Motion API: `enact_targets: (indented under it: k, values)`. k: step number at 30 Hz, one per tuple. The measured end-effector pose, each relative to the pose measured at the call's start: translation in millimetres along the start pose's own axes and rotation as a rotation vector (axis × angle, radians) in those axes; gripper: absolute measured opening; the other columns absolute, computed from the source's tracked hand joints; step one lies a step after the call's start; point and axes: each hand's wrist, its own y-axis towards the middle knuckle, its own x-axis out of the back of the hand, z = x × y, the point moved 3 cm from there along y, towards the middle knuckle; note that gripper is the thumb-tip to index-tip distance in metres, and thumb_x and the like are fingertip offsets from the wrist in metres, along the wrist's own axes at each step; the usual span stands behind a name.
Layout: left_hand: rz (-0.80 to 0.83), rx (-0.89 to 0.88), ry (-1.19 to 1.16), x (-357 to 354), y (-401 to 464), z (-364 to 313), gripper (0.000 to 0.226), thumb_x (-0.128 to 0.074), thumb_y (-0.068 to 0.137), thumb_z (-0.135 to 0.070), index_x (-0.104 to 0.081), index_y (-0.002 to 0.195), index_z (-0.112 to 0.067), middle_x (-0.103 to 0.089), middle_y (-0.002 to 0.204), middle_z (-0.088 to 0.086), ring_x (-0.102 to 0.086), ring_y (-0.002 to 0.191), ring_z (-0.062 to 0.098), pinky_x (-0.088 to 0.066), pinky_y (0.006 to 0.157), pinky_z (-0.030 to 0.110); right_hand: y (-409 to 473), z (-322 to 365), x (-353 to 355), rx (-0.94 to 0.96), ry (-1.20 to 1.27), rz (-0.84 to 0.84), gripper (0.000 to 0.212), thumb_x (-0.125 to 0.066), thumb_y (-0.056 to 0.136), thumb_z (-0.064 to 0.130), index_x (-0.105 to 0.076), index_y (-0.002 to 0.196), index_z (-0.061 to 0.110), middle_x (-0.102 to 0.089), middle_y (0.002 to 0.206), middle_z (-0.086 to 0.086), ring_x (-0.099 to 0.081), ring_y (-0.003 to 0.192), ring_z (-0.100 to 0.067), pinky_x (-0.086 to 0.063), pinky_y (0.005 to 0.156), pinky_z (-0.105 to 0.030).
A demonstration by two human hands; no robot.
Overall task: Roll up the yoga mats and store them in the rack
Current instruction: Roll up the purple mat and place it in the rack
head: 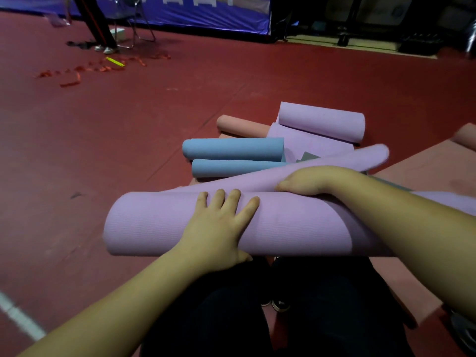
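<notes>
A thick purple yoga mat roll [159, 225] lies across my lap, its loose tail [360, 158] running up to the right. My left hand [219, 228] lies flat on top of the roll with fingers spread. My right hand [306, 181] grips the loose flap where it meets the roll, fingers curled under it and hidden. Beyond lie two blue rolls [231, 149] [231, 167], a partly unrolled purple mat [322, 122] and a salmon roll [242, 126].
A salmon mat [425, 171] is spread on the red floor at right, with another salmon roll end [466, 137]. A person's legs [100, 27] and a chair [136, 24] stand far left by red scraps [85, 69]. No rack is in view.
</notes>
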Motion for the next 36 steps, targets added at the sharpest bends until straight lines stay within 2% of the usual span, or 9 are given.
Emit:
enact_targets:
  k: [4,8,11,17,19,23,27,31,36]
  values:
    - [0.067,-0.025,0.010,7,8,3,0.116,-0.062,0.057,-0.080,-0.013,0.148,-0.027,-0.035,0.149,0.015,-0.040,0.125,0.037,-0.032,0.104,0.058,14,3,8,0.029,-0.161,-0.028,0.028,-0.053,0.090,0.052,-0.063,0.110,0.035,-0.061,0.125,0.008,-0.054,0.109,-0.015,-0.043,0.098,-0.037]
    - [0.079,-0.019,-0.003,9,11,5,0.115,-0.061,0.064,-0.081,-0.007,0.153,-0.029,-0.022,0.156,0.011,-0.030,0.135,0.034,-0.023,0.112,0.056,34,3,18,0.079,-0.334,-0.250,0.052,-0.067,0.084,0.043,-0.048,0.128,0.023,-0.059,0.125,-0.001,-0.054,0.102,-0.024,-0.045,0.083,-0.035]
    - [0.085,-0.018,-0.010,9,13,6,0.115,-0.061,0.064,-0.080,-0.008,0.152,-0.029,-0.022,0.156,0.011,-0.031,0.135,0.035,-0.023,0.111,0.057,52,1,23,0.091,-0.378,-0.366,0.054,-0.072,0.081,0.036,-0.043,0.123,0.018,-0.059,0.120,-0.007,-0.056,0.104,-0.029,-0.045,0.074,-0.037]
    - [0.099,-0.018,-0.038,7,15,9,0.116,-0.060,0.062,-0.083,-0.009,0.152,-0.030,-0.025,0.155,0.010,-0.033,0.132,0.034,-0.025,0.110,0.056,77,15,34,0.121,-0.577,-0.616,0.026,-0.049,0.095,0.020,-0.059,0.119,0.016,-0.054,0.120,-0.009,-0.049,0.113,-0.032,-0.034,0.072,-0.037]
    - [0.100,-0.015,-0.056,7,17,12,0.113,-0.048,0.061,-0.089,-0.013,0.151,-0.031,-0.031,0.151,0.009,-0.037,0.129,0.033,-0.028,0.107,0.054,80,16,43,0.157,-0.424,-0.686,0.024,-0.044,0.098,0.022,-0.062,0.113,0.015,-0.053,0.117,-0.012,-0.047,0.111,-0.034,-0.036,0.073,-0.038]
    - [0.032,0.021,-0.154,8,27,18,0.098,-0.012,0.071,-0.089,-0.035,0.147,-0.033,-0.039,0.146,0.004,-0.038,0.126,0.028,-0.030,0.103,0.048,76,17,62,0.140,-0.202,-0.725,0.024,-0.037,0.103,0.032,-0.052,0.113,0.016,-0.060,0.114,-0.017,-0.055,0.099,-0.036,-0.037,0.067,-0.039]
    - [-0.086,0.003,-0.136,2,49,21,0.083,-0.011,0.083,-0.078,-0.058,0.131,-0.029,-0.051,0.120,0.007,-0.046,0.106,0.031,-0.032,0.089,0.044,68,15,76,0.131,-0.206,-0.712,0.024,-0.036,0.104,0.034,-0.049,0.114,0.017,-0.064,0.114,-0.015,-0.059,0.095,-0.038,-0.050,0.075,-0.045]
    - [-0.014,0.030,-0.089,1,74,22,0.090,0.002,0.078,-0.074,-0.062,0.121,-0.026,-0.051,0.108,0.006,-0.046,0.103,0.029,-0.031,0.082,0.039,63,18,83,0.122,-0.230,-0.691,0.025,-0.036,0.104,0.035,-0.052,0.115,0.019,-0.063,0.118,-0.013,-0.059,0.099,-0.036,-0.051,0.080,-0.045]
    - [-0.022,0.089,-0.199,-6,84,24,0.060,-0.026,0.094,-0.065,-0.055,0.115,-0.017,-0.061,0.112,0.007,-0.053,0.106,0.032,-0.040,0.084,0.042,61,22,85,0.107,-0.252,-0.637,0.026,-0.037,0.103,0.034,-0.054,0.118,0.021,-0.062,0.122,-0.011,-0.058,0.104,-0.035,-0.050,0.081,-0.042]
